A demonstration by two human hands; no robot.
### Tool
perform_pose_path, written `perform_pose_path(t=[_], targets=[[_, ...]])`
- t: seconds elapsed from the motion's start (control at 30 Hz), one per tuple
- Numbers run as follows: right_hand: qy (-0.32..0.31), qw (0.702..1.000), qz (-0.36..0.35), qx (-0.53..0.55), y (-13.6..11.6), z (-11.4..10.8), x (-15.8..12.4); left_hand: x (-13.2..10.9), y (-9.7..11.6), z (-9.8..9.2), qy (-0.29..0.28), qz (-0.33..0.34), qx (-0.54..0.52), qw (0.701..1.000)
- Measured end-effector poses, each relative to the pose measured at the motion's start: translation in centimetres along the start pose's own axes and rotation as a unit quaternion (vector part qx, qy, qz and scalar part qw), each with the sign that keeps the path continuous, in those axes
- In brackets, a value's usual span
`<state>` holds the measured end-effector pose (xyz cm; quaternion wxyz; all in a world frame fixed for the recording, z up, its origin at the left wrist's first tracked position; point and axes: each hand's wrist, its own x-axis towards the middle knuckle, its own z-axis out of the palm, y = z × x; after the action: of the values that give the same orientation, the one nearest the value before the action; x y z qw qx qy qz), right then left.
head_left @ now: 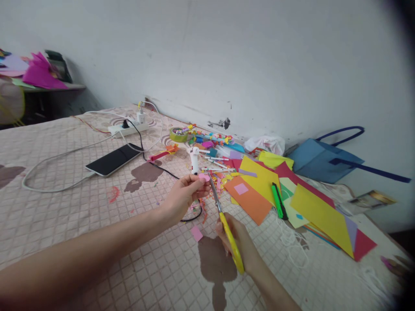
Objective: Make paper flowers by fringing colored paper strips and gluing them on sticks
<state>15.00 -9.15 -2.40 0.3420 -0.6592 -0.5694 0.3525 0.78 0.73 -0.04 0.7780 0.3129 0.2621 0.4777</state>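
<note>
My left hand [189, 190] pinches a small pink paper piece [204, 177] between thumb and fingers. Yellow-handled scissors [231, 239] are gripped in my right hand [238, 237], their blades pointing away from me and reaching the edge of the pink paper. Some of the right-hand fingers are hidden behind the handle. Just beyond my left hand stands a white glue gun [193, 160] with a black cord. A pink paper square [196, 233] lies on the quilted cover below my hands, and small paper scraps [223, 183] are scattered near the blade tips.
Coloured paper sheets [259, 181] spread to the right, with a green cutter knife [279, 201] on them and white string [290, 237] nearby. A phone [114, 160] charges at left from a power strip [128, 128]. A blue bag [326, 160] leans against the wall. Tape [178, 135] lies at the back.
</note>
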Motion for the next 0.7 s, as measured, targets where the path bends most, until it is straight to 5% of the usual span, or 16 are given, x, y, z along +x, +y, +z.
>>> perform_pose_path(t=[0.37, 0.7], targets=[[-0.04, 0.997, 0.044, 0.053, 1.3, 0.1, 0.1, 0.1, 0.3, -0.1, -0.008, -0.004, 0.004, 1.0], [-0.061, 0.997, -0.016, 0.034, 1.3, -0.4, 0.1, 0.4, 0.2, -0.4, -0.014, 0.028, 0.038, 0.999]])
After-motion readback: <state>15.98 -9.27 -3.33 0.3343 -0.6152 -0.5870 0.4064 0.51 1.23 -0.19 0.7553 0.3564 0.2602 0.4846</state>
